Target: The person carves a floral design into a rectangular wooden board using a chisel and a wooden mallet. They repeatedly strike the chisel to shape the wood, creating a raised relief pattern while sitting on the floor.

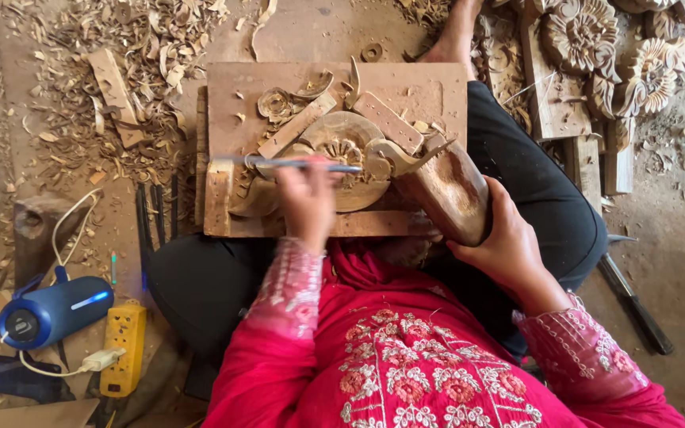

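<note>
Dirt floor strewn with wood shavings [120, 47] | carved wood piece [342, 154] lies on board [422, 87] over the lap | left hand [307, 198] fingers closed around chisel [295, 163], long axis left-right across carving | right hand [505, 238] grips wooden mallet [449, 190], just right of carving.

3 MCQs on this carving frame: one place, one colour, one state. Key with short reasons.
1. Where is the blue cylindrical speaker?
A. On the floor at the person's left
B. On the carving board
C. Beside the finished rosettes

2. What colour is the power strip?
A. Red
B. Yellow
C. Black

3. What does the right hand hold?
A. Nothing
B. A wooden mallet
C. A chisel

Key: 1 A, it lies left of the knee by the cable. 2 B, its casing is yellow. 3 B, fingers wrap the mallet; the left hand has the chisel.
</note>
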